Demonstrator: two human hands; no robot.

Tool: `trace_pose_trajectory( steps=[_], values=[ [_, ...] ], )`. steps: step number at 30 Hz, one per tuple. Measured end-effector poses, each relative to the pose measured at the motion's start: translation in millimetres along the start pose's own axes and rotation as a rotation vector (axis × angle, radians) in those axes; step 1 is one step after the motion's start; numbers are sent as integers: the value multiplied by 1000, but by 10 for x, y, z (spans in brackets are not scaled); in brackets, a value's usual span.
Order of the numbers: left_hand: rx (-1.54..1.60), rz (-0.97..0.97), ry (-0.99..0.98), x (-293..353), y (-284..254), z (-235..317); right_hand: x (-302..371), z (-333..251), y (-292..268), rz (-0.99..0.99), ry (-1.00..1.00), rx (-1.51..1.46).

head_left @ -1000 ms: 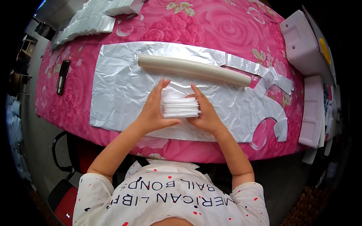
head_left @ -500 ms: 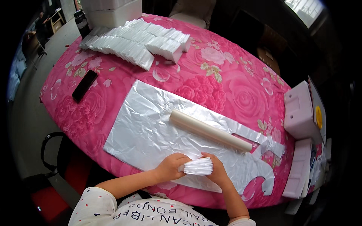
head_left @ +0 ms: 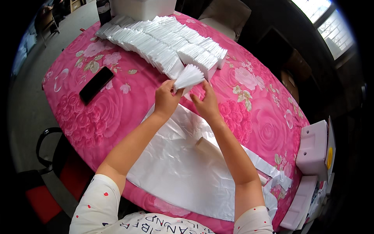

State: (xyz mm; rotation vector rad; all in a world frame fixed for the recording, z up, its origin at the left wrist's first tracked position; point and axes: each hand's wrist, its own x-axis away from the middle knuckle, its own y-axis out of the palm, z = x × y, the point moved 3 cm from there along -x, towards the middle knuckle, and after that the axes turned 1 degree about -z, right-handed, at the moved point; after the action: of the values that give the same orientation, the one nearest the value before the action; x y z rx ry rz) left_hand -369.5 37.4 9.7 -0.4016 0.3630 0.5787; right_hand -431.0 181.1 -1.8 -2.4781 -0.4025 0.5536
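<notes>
A fanned bundle of folded white plastic sheets (head_left: 189, 77) is pinched at its left side by my left hand (head_left: 167, 99). Beside the bundle's right edge, my right hand (head_left: 207, 103) has thumb and fingers apart; whether a fingertip touches the sheets is unclear. Just beyond are long rows of similar folded white packets (head_left: 156, 41), packed upright against each other. Below my arms a flat, shiny white plastic sheet (head_left: 175, 171) is spread out, with a pale cardboard-like tube (head_left: 208, 148) lying on it, partly hidden by my right forearm.
A pink flowered cloth (head_left: 269, 113) covers the table. A black phone (head_left: 96, 85) lies at left, and a white box (head_left: 144, 8) stands at the back beside a dark bottle (head_left: 103, 11). Pale pink foam boxes (head_left: 311, 146) are at the right edge. A red-and-black chair (head_left: 43, 202) stands lower left.
Both hands have moved forward from the near edge of the plastic sheet to the packet rows, carrying the bundle. My right hand has loosened from the bundle's side.
</notes>
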Motion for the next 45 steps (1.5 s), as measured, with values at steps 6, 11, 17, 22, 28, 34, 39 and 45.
trace_pose_trajectory(
  steps=[6,11,17,22,28,34,39,45],
  values=[
    [-108,-20,-202,-314,203,-469,-160,51,605,-77,-71,196],
    [-304,17,-148,-125,228,-511,-366,373,897,-64,17,258],
    [158,-134,-532,-146,179,-564,-408,77,886,-26,159,334],
    [597,-160,-590,-495,360,-751,-482,33,982,34,227,365],
    [748,-115,-542,-341,309,-580,-603,126,889,44,233,482],
    [893,-102,-550,-314,240,-559,-516,103,856,73,223,449],
    [753,-30,-537,-203,125,-836,-308,14,750,-67,168,438],
    [258,-112,-253,104,-165,-464,595,-278,-54,-312,2,346]
  ],
)
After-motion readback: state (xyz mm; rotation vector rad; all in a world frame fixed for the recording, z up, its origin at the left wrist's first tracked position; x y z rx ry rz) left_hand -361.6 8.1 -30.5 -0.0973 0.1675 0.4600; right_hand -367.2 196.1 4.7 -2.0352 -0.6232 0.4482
